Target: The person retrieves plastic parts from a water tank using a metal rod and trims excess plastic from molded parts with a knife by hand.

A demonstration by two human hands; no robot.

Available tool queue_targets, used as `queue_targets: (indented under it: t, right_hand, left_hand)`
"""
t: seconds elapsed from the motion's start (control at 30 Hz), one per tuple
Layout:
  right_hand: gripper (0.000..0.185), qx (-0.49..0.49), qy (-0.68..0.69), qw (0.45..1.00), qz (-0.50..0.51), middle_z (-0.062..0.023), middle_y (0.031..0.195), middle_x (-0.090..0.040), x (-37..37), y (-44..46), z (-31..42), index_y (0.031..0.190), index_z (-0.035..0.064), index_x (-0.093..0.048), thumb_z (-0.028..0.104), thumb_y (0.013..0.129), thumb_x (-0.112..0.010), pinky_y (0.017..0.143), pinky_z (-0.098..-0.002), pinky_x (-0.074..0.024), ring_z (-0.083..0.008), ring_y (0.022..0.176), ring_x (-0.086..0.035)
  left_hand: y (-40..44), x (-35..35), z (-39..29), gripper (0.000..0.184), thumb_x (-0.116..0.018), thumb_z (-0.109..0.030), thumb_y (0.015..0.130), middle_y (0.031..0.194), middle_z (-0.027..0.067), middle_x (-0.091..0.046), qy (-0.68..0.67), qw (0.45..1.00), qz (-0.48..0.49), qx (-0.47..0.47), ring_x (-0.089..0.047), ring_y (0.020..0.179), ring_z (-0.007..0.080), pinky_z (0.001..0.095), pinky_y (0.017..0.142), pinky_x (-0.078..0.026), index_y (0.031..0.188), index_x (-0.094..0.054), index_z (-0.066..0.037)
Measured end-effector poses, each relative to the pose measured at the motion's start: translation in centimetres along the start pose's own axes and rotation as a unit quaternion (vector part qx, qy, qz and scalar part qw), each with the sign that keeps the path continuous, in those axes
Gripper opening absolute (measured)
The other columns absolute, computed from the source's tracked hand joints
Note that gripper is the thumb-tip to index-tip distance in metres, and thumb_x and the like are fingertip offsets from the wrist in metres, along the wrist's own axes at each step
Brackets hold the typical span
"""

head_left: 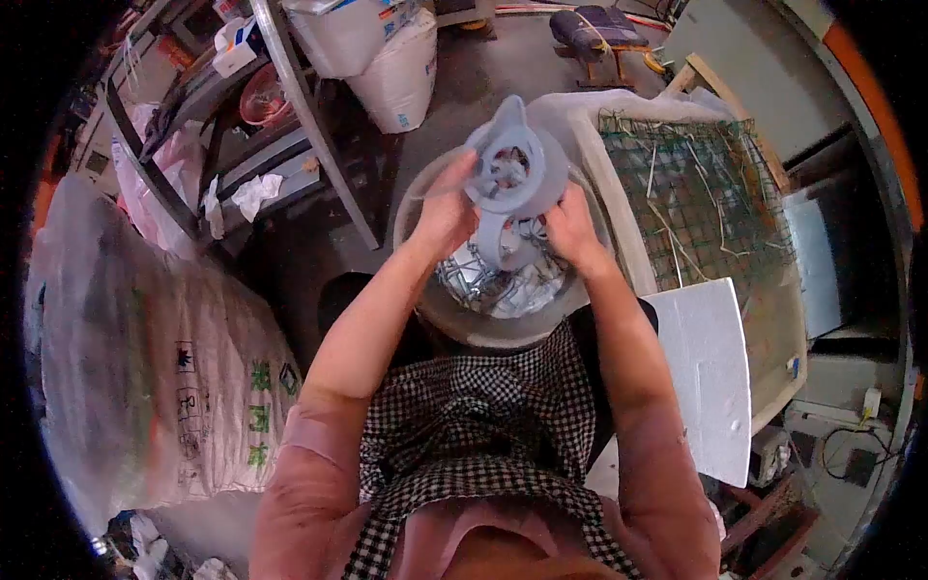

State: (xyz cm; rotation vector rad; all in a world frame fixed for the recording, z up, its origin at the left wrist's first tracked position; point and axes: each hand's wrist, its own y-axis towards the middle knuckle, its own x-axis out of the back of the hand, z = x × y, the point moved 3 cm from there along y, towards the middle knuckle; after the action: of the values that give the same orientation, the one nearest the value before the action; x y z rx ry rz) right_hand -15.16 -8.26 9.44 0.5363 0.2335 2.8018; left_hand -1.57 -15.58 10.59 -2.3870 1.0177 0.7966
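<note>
A grey-blue plastic part with rounded openings and a pointed top is held up over a round tub. My left hand is closed on its left side, and my right hand grips its lower right side. Beneath it, the tub holds a heap of small grey and whitish pieces. Some fingertips are hidden behind the plastic part. A checkered apron lies over the lap, just below the tub.
On the right are a pale-framed tray with green mesh and a white foam board. A large woven sack stands at the left, beside a metal rack. White sacks and a small stool are farther back.
</note>
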Motion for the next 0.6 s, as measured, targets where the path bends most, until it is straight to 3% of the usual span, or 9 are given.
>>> queue_targets:
  t: [0.07, 0.1, 0.17, 0.2, 0.27, 0.4, 0.5, 0.57, 0.6]
  right_hand:
    - [0.025, 0.164, -0.011, 0.983, -0.077, -0.0175, 0.088, -0.061, 0.2, -0.3, 1.6, 0.094, -0.0009, -0.054, 0.008, 0.071, -0.054, 0.066, -0.0351, -0.046, -0.0346, 0.081, -0.058]
    - [0.025, 0.165, -0.013, 0.983, -0.074, -0.0175, 0.088, -0.061, 0.3, -0.2, 1.2, 0.094, -0.0009, -0.054, 0.008, 0.071, -0.054, 0.066, -0.0351, -0.046, -0.0346, 0.081, -0.058]
    - [0.028, 0.28, -0.167, 0.944, -0.061, -0.0162, 0.088, -0.06, 0.2, -0.5, 0.9, 0.095, 0.0021, -0.057, 0.007, 0.068, -0.056, 0.068, -0.0374, -0.047, -0.0358, 0.081, -0.058]
    - [0.028, 0.28, -0.168, 0.943, -0.058, -0.0162, 0.088, -0.06, 0.2, -0.5, 1.3, 0.095, 0.0021, -0.057, 0.007, 0.068, -0.056, 0.068, -0.0374, -0.047, -0.0358, 0.081, -0.058]
    - [0.034, 0.213, -0.141, 0.967, -0.018, -0.0155, 0.101, -0.057, -0.2, -0.6, 1.7, 0.101, 0.0001, -0.055, 0.014, 0.07, -0.06, 0.085, -0.0378, -0.0399, -0.0301, 0.096, -0.054]
    - [0.033, 0.261, -0.215, 0.941, 0.02, -0.0156, 0.1, -0.056, -1.1, -0.5, 1.2, 0.103, 0.0009, -0.053, 0.014, 0.073, -0.059, 0.085, -0.0386, -0.0394, -0.0323, 0.094, -0.053]
    - [0.028, 0.198, -0.181, 0.963, 0.035, -0.015, 0.097, -0.056, -1.0, -0.5, 1.2, 0.101, 0.0011, -0.054, 0.012, 0.075, -0.057, 0.083, -0.0407, -0.0393, -0.0333, 0.091, -0.053]
    - [0.026, 0.222, -0.22, 0.948, -0.059, -0.0152, 0.099, -0.056, -0.6, -0.6, 3.0, 0.1, 0.0017, -0.055, 0.012, 0.076, -0.056, 0.082, -0.0418, -0.0395, -0.0338, 0.092, -0.053]
    - [0.026, 0.222, -0.221, 0.948, -0.058, -0.0152, 0.099, -0.056, -0.8, -0.5, 3.0, 0.1, 0.0017, -0.055, 0.012, 0.076, -0.056, 0.082, -0.0418, -0.0395, -0.0338, 0.092, -0.053]
  left_hand:
    - [-0.5, -1.0, 0.1, 0.04, -0.038, -0.032, 0.092, 0.11, 0.0079, -0.053, -0.013, 1.0, -0.001, -0.011, -0.053, 0.098, 0.0172, 0.0303, 0.086, -0.042, 0.119, -0.043, -0.003]
    - [-0.7, -1.6, -0.1, 0.04, -0.038, -0.032, 0.092, 0.11, 0.0079, -0.053, -0.016, 1.0, -0.002, -0.013, -0.053, 0.098, 0.0172, 0.0303, 0.086, -0.042, 0.119, -0.043, -0.003]
    - [-1.1, -2.2, -0.4, 0.041, -0.037, -0.031, 0.092, 0.113, 0.0074, -0.051, 0.002, 0.999, -0.046, 0.0, -0.052, 0.098, 0.0161, 0.0316, 0.086, -0.042, 0.12, -0.042, -0.002]
    - [-1.0, -1.8, -0.2, 0.042, -0.037, -0.032, 0.092, 0.113, 0.0075, -0.051, 0.009, 0.999, -0.032, -0.013, -0.052, 0.098, 0.0157, 0.031, 0.086, -0.042, 0.119, -0.042, -0.001]
    - [-0.5, -0.7, -0.1, 0.045, -0.038, -0.035, 0.09, 0.112, 0.008, -0.051, 0.047, 0.998, -0.027, -0.036, -0.052, 0.097, 0.0148, 0.0294, 0.085, -0.041, 0.119, -0.043, -0.001]
    - [-1.1, -0.1, -0.5, 0.048, -0.04, -0.039, 0.088, 0.108, 0.0086, -0.053, 0.069, 0.996, -0.052, -0.021, -0.052, 0.096, 0.0138, 0.0273, 0.085, -0.04, 0.117, -0.045, -0.001]
    - [-1.5, -1.2, -0.9, 0.047, -0.041, -0.039, 0.088, 0.106, 0.0078, -0.054, 0.029, 0.997, -0.051, -0.04, -0.053, 0.094, 0.014, 0.0273, 0.085, -0.04, 0.115, -0.046, -0.001]
    - [-1.1, -1.1, -0.1, 0.046, -0.04, -0.038, 0.088, 0.105, 0.0073, -0.055, 0.003, 0.998, -0.051, -0.021, -0.053, 0.093, 0.014, 0.0273, 0.084, -0.041, 0.114, -0.046, -0.001]
    - [-1.1, -1.2, -0.1, 0.046, -0.04, -0.038, 0.088, 0.104, 0.007, -0.055, -0.01, 0.999, -0.051, -0.013, -0.054, 0.093, 0.014, 0.0273, 0.084, -0.041, 0.114, -0.047, -0.001]
